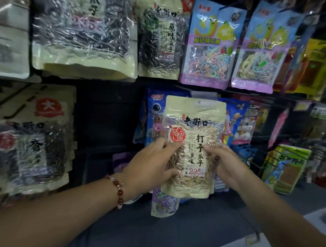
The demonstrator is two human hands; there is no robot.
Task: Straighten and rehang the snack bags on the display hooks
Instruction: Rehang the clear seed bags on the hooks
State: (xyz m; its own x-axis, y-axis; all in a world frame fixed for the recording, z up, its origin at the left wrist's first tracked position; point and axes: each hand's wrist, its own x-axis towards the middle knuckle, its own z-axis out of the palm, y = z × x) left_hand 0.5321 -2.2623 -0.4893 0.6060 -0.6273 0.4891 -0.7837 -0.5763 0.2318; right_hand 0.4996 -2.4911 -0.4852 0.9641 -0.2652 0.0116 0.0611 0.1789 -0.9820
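Two hands on one sunflower-seed bag (192,146), held before the lower hooks: left hand (150,164) and right hand (226,165) pinch its sides. Crinkly film, likely slippery, light; better grasped near the stiff header.

We have one wide-angle view from the head, facing forward and slightly down, very near the dark display wall of hanging plastic snack bags (161,31).
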